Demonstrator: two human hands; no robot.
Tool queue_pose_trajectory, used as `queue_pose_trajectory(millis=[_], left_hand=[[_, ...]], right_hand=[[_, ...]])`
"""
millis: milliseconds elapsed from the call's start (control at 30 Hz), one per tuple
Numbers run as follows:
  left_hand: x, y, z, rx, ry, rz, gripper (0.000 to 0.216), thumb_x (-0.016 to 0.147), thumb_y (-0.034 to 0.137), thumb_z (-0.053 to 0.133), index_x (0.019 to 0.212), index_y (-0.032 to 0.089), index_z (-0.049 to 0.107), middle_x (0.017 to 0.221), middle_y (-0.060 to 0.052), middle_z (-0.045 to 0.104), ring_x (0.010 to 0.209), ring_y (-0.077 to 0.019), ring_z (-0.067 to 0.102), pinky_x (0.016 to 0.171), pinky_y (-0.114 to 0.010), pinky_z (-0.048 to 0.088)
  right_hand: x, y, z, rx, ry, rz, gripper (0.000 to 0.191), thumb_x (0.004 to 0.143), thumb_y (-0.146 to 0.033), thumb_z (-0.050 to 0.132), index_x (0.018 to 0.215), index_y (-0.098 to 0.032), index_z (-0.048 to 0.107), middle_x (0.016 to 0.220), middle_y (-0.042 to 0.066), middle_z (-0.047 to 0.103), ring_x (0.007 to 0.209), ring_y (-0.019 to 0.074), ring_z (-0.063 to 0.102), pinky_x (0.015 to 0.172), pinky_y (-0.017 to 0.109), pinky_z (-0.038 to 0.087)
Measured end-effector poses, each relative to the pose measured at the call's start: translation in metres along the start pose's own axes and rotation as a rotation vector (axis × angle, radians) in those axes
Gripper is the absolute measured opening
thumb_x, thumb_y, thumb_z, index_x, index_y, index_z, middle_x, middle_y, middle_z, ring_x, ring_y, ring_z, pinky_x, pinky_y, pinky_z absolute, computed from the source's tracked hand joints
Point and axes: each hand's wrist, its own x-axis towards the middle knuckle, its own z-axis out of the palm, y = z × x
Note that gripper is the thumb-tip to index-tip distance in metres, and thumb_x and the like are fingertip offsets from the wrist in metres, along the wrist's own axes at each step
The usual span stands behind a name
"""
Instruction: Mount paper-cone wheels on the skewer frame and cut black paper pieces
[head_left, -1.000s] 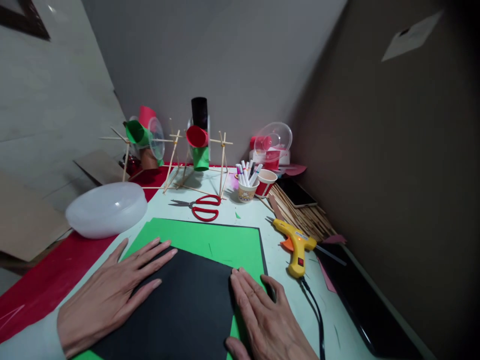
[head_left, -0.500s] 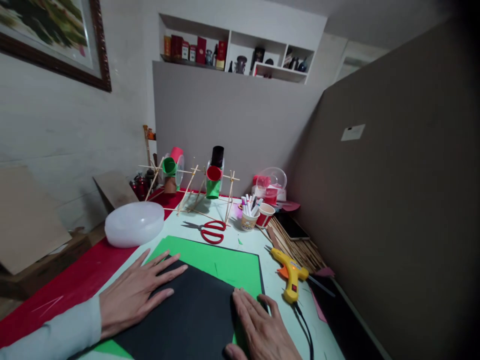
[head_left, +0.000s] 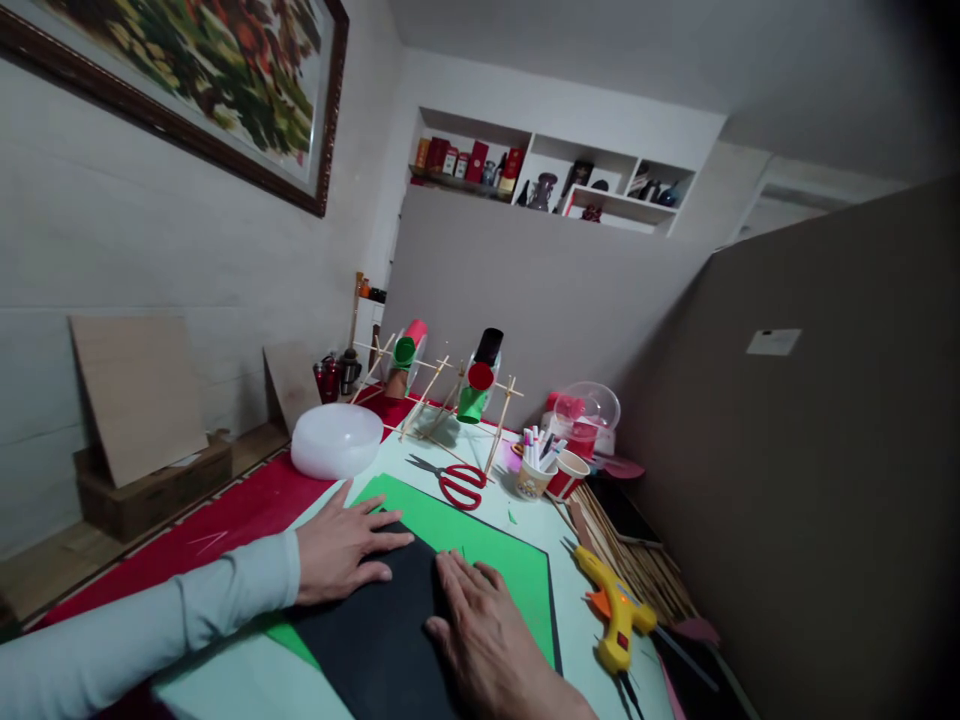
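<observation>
1. item: black sheet (head_left: 375, 630), flat & askew on green sheet (head_left: 517, 565), both on tabletop (head_left: 581, 650). near end of black sheet runs out of view; full outline n/a.
2. left hand (head_left: 341, 555): palm down, fingers spread, thumb apart, laid on far-left part of black sheet. no pinch seen.
3. right hand (head_left: 487, 630): palm down, fingers close tog., thumb apart, lying over right side of black sheet. hides much of that edge; can't tell if anything is under the palm.
4. handling (est.): black sheet prob. paper or thin card: v. light, bendy, holds a crease, dents or tears at corners. smooth face, so may slide on green sheet w/o steady pressure.
5. hold pts (est.): flat fingers near opp. edges, pressure spread evenly; if lifted, by two edges, not one corner, else it sags. fingertips only = risk of kinks.
6. nearby: scissors (head_left: 450, 489) just past far edge of green sheet, blades pointing left; glue gun (head_left: 619, 610) on its side, right of green sheet; marker cup (head_left: 534, 482) beside red cup (head_left: 568, 477); sticks (head_left: 652, 570) in a bundle beyond glue gun; white bowl (head_left: 336, 440) at far left.
7. contact: neither hand touches scissors or glue gun.
</observation>
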Motion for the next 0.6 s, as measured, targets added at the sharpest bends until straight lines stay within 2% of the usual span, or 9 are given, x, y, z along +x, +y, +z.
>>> queue_pose_trajectory(millis=[100,200,267,433,600], left_hand=[[0.009,0.022,-0.005,-0.053,0.006,0.052,0.050,0.095,0.039,0.054,0.144,0.028,0.051,0.154,-0.009,0.043,0.145,-0.0371,0.032,0.114,-0.074,0.012],[0.017,0.043,-0.001,-0.230,-0.052,0.170,0.066,0.094,0.041,0.056,0.152,0.017,0.036,0.156,-0.014,0.039,0.146,-0.0301,0.033,0.120,-0.056,0.022],[0.019,0.048,0.005,-0.310,-0.083,0.196,0.072,0.094,0.044,0.056,0.154,0.013,0.032,0.157,-0.017,0.037,0.146,-0.0288,0.034,0.120,-0.050,0.026],[0.017,0.034,0.012,-0.334,-0.056,0.226,0.067,0.093,0.043,0.058,0.151,0.014,0.038,0.153,-0.015,0.043,0.144,-0.0296,0.036,0.122,-0.053,0.016],[0.016,0.025,0.011,-0.308,-0.091,0.234,0.071,0.092,0.044,0.059,0.152,0.014,0.035,0.154,-0.015,0.041,0.145,-0.0311,0.033,0.122,-0.057,0.007]], right_hand=[[-0.004,0.004,0.009,-0.017,0.033,-0.026,0.055,0.097,-0.031,0.052,0.144,-0.005,0.044,0.146,0.019,0.053,0.135,0.0325,0.051,0.109,0.049,0.047],[-0.006,0.008,0.019,-0.063,0.072,-0.074,0.051,0.095,-0.026,0.051,0.141,-0.005,0.047,0.143,0.021,0.055,0.132,0.0322,0.054,0.107,0.049,0.048],[-0.006,0.012,0.029,-0.103,0.126,-0.109,0.050,0.094,-0.022,0.050,0.141,-0.005,0.047,0.142,0.021,0.056,0.131,0.0314,0.056,0.105,0.048,0.050],[-0.008,0.031,0.056,-0.217,0.278,-0.194,0.060,0.091,-0.019,0.053,0.148,-0.007,0.037,0.145,0.018,0.053,0.130,0.0290,0.057,0.099,0.041,0.054],[-0.009,0.042,0.068,-0.221,0.265,-0.276,0.076,0.089,-0.021,0.055,0.156,-0.005,0.022,0.149,0.017,0.049,0.133,0.0303,0.053,0.100,0.040,0.053]])
